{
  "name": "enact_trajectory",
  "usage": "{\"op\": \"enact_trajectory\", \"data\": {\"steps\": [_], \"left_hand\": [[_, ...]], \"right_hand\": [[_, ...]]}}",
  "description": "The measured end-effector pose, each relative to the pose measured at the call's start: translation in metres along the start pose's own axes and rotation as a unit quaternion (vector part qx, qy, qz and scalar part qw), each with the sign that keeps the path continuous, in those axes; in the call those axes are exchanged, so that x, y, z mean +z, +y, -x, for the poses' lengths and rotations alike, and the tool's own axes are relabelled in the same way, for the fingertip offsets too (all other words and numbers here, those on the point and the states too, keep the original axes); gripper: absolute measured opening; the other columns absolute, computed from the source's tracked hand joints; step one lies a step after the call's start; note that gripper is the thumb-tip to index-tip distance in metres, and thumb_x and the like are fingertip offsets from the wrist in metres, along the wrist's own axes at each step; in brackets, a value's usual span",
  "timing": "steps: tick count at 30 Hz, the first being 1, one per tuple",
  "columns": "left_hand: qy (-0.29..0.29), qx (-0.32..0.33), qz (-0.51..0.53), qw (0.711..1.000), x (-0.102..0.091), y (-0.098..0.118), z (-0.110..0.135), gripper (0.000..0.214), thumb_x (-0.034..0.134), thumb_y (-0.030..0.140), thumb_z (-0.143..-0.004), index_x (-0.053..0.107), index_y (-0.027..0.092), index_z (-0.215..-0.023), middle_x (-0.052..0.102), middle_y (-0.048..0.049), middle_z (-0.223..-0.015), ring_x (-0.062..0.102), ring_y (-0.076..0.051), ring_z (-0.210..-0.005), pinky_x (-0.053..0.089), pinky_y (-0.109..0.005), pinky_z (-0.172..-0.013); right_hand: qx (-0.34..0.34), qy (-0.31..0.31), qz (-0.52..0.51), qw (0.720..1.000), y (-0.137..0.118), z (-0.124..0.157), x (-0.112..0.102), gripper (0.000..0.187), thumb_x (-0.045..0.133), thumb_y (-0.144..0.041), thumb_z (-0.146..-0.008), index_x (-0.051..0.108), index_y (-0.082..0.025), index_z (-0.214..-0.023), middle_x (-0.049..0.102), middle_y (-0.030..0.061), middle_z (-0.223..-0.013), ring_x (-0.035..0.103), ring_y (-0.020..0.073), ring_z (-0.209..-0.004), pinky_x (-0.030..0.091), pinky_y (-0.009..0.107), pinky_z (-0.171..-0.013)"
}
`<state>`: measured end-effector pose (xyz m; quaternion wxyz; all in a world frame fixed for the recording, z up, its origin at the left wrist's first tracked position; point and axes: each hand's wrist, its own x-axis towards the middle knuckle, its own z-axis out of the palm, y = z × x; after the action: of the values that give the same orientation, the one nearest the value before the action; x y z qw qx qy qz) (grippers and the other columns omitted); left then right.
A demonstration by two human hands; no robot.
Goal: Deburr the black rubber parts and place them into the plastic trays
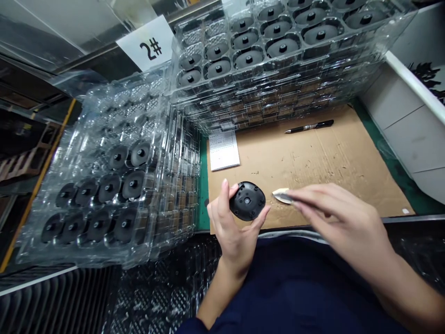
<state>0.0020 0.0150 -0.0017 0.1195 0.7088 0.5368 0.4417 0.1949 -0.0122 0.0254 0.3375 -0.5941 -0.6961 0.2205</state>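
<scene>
My left hand (236, 227) grips a black rounded plastic part (247, 201) by its edges, between thumb and fingers. The part's face with small studs and a central boss is turned up toward me. Just to its right, my right hand (333, 208) pinches a small blade (283, 195) with a pale, pointed tip; most of its handle is hidden by the fingers. The blade tip points at the black part, with a small gap between them. Beneath both hands lies a sheet of brown cardboard (313, 162).
Stacked clear trays (250, 88) holding black parts stand at the back. Another stack of clear trays (139, 208), partly filled, is at the left. A pen (309, 126) and a paper slip (224, 150) lie on the cardboard. A white bin (406, 106) borders the right side.
</scene>
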Motion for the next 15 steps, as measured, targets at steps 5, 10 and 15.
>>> {"op": "enact_trajectory", "data": {"steps": [5, 10, 15], "left_hand": [[-0.01, -0.002, 0.007, 1.0, 0.001, 0.002, -0.001, 0.102, 0.082, 0.023, -0.058, 0.025, 0.025, -0.142, 0.056, -0.0109, -0.117, 0.055, -0.025, -0.104, 0.042, -0.043, -0.096], [-0.044, -0.054, 0.048, 0.996, 0.004, 0.005, 0.001, 0.1, 0.081, 0.021, -0.059, 0.024, 0.026, -0.142, 0.054, -0.0102, -0.117, 0.053, -0.025, -0.108, 0.04, -0.043, -0.099], [-0.162, -0.21, 0.214, 0.94, 0.015, 0.014, 0.0, 0.086, 0.077, 0.027, -0.067, 0.03, 0.027, -0.139, 0.054, -0.0096, -0.122, 0.049, -0.025, -0.117, 0.037, -0.041, -0.103]], "right_hand": [[0.094, 0.068, 0.118, 0.986, 0.086, 0.004, 0.025, 0.024, 0.052, -0.03, -0.088, 0.066, -0.026, -0.107, 0.062, 0.0038, -0.092, 0.059, 0.0178, -0.083, 0.048, 0.033, -0.075], [0.084, 0.092, 0.137, 0.983, 0.116, 0.014, 0.039, 0.024, 0.053, -0.029, -0.086, 0.069, -0.021, -0.102, 0.058, 0.0124, -0.105, 0.051, 0.029, -0.102, 0.041, 0.05, -0.088], [-0.027, 0.023, 0.028, 0.999, 0.059, 0.012, 0.021, 0.047, 0.055, -0.03, -0.086, 0.046, -0.023, -0.131, 0.037, 0.0096, -0.14, 0.045, 0.0202, -0.12, 0.043, 0.034, -0.096]]}}
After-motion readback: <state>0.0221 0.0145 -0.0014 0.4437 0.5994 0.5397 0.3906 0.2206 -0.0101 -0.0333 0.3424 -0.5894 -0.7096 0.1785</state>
